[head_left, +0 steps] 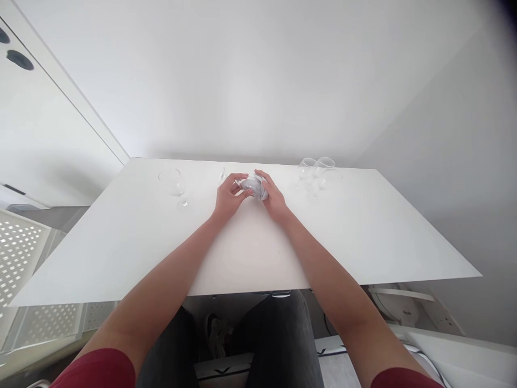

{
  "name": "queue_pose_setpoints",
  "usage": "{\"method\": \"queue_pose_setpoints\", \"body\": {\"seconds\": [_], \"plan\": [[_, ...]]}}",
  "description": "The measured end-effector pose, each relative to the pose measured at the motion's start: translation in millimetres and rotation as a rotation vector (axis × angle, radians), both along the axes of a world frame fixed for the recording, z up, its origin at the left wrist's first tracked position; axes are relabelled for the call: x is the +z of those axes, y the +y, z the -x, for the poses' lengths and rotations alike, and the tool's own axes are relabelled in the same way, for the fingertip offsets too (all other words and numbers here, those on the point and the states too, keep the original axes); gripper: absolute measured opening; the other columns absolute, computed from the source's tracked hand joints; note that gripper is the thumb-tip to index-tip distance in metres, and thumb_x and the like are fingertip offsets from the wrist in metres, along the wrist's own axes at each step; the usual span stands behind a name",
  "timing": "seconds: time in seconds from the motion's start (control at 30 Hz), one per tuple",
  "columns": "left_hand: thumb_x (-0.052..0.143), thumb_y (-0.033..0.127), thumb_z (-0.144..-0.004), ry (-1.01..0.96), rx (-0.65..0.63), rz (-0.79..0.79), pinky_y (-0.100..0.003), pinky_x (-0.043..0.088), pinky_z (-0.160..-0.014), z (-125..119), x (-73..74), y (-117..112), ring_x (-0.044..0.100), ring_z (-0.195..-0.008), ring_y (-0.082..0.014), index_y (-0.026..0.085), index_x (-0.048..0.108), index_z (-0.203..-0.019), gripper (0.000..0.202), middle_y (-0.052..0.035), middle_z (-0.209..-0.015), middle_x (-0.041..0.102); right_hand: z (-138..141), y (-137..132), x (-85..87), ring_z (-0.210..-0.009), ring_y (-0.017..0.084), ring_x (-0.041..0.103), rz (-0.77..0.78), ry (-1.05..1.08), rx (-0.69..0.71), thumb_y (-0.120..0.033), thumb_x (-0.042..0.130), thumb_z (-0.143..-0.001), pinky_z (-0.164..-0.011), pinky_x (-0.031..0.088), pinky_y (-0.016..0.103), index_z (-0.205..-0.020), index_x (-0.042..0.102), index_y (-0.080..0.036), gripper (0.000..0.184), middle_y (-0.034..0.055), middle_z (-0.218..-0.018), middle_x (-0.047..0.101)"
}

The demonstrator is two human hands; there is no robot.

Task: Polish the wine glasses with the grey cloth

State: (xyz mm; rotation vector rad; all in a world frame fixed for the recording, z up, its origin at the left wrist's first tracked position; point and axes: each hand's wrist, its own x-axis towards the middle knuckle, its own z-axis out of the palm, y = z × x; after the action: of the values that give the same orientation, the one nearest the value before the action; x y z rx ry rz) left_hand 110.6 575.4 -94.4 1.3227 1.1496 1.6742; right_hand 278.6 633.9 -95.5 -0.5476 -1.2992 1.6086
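Observation:
Both my hands meet near the far middle of a white table. My left hand grips a clear stemmed glass that lies tilted on its side, its foot pointing left. My right hand is closed on a pale grey cloth pressed against the glass bowl. Another clear wine glass stands upright to the left of my hands. A group of three clear glasses stands to the right, close to the far edge.
The table stands against a white wall. A white perforated panel sits low at the left. White objects and cables lie on the floor at the lower right. My legs are under the table's near edge.

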Motion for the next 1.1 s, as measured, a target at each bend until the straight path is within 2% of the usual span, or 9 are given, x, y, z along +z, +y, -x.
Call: {"method": "queue_pose_setpoints", "body": {"seconds": [0.17, 0.37, 0.6, 0.67, 0.73, 0.83, 0.93, 1.0, 1.1], "plan": [[0.094, 0.044, -0.077, -0.07, 0.011, 0.01, -0.048, 0.061, -0.111, 0, 0.3, 1, 0.076, -0.112, -0.0251, 0.025, 0.071, -0.114, 0.047, -0.0092, -0.138, 0.07, -1, 2, 2.6, -0.088, 0.018, 0.063, 0.026, 0.082, -0.042, -0.062, 0.073, -0.093, -0.08, 0.058, 0.032, -0.114, 0.071, -0.032, 0.037, 0.0006, -0.105, 0.068], [0.091, 0.046, -0.082, -0.041, -0.13, -0.059, -0.049, 0.06, -0.11, 0, -0.1, 1, 0.074, -0.118, -0.0251, 0.026, 0.069, -0.116, 0.046, -0.0129, -0.149, 0.065, -1, -3, 4.8, -0.101, 0.02, 0.066, 0.004, 0.001, 0.017, -0.056, 0.086, -0.082, -0.094, 0.058, 0.037, -0.129, 0.067, -0.034, 0.055, 0.0007, -0.113, 0.07], [0.094, 0.047, -0.078, -0.046, -0.311, -0.017, -0.052, 0.047, -0.126, -1, -0.2, 1, 0.057, -0.15, -0.0345, 0.027, 0.079, -0.105, 0.037, -0.0101, -0.171, 0.046, -4, 5, -1.0, -0.091, 0.017, 0.064, -0.025, 0.049, -0.253, -0.055, 0.094, -0.074, -0.082, 0.056, 0.029, -0.11, 0.062, -0.032, 0.053, -0.0015, -0.103, 0.067], [0.094, 0.046, -0.078, -0.013, -0.345, 0.011, -0.054, 0.048, -0.126, 0, -2.5, 2, 0.055, -0.151, -0.0366, 0.027, 0.081, -0.099, 0.031, -0.0092, -0.166, 0.051, -5, 9, -2.8, -0.09, 0.017, 0.064, -0.009, 0.082, -0.312, -0.055, 0.092, -0.076, -0.082, 0.056, 0.03, -0.109, 0.061, -0.032, 0.051, -0.0017, -0.101, 0.066], [0.09, 0.046, -0.082, -0.06, -0.335, 0.074, -0.054, 0.053, -0.12, 1, -4.9, 5, 0.064, -0.143, -0.0353, 0.025, 0.077, -0.093, 0.027, -0.0098, -0.154, 0.062, -6, 13, -4.6, -0.089, 0.017, 0.063, 0.006, 0.116, -0.369, -0.054, 0.09, -0.078, -0.082, 0.056, 0.031, -0.108, 0.06, -0.032, 0.048, -0.0017, -0.098, 0.065], [0.082, 0.054, -0.087, -0.286, -0.295, 0.257, -0.049, 0.067, -0.093, 5, -6.3, 10, 0.081, -0.101, -0.0273, 0.022, 0.064, -0.093, 0.037, -0.0112, -0.123, 0.077, -9, 18, -5.5, -0.087, 0.017, 0.063, 0.041, 0.173, -0.429, -0.053, 0.089, -0.077, -0.083, 0.057, 0.032, -0.105, 0.06, -0.032, 0.046, -0.0018, -0.093, 0.064], [0.062, 0.078, -0.092, -0.422, -0.326, 0.477, -0.04, 0.065, -0.063, 9, -3.8, 13, 0.073, -0.062, -0.0209, 0.022, 0.061, -0.102, 0.058, -0.0122, -0.092, 0.078, -12, 17, -2.4, -0.085, 0.017, 0.063, 0.038, 0.209, -0.427, -0.048, 0.089, -0.076, -0.084, 0.059, 0.032, -0.102, 0.061, -0.03, 0.042, -0.0023, -0.09, 0.064], [0.052, 0.088, -0.091, -0.392, -0.442, 0.573, -0.039, 0.061, -0.056, 9, -0.8, 11, 0.069, -0.057, -0.0212, 0.019, 0.066, -0.109, 0.072, -0.0151, -0.089, 0.077, -12, 13, 0.7, -0.083, 0.017, 0.064, 0.012, 0.184, -0.403, -0.044, 0.089, -0.076, -0.084, 0.058, 0.032, -0.099, 0.062, -0.029, 0.038, -0.0023, -0.088, 0.065], [0.072, 0.071, -0.09, -0.229, -0.671, 0.577, -0.038, 0.06, -0.057, 9, 3.0, 5, 0.068, -0.06, -0.0206, 0.018, 0.073, -0.116, 0.06, -0.0129, -0.088, 0.075, -11, 9, 2.2, -0.091, 0.019, 0.067, 0.011, 0.151, -0.387, -0.045, 0.085, -0.08, -0.087, 0.059, 0.034, -0.104, 0.064, -0.03, 0.034, 0.0001, -0.094, 0.069]]}}
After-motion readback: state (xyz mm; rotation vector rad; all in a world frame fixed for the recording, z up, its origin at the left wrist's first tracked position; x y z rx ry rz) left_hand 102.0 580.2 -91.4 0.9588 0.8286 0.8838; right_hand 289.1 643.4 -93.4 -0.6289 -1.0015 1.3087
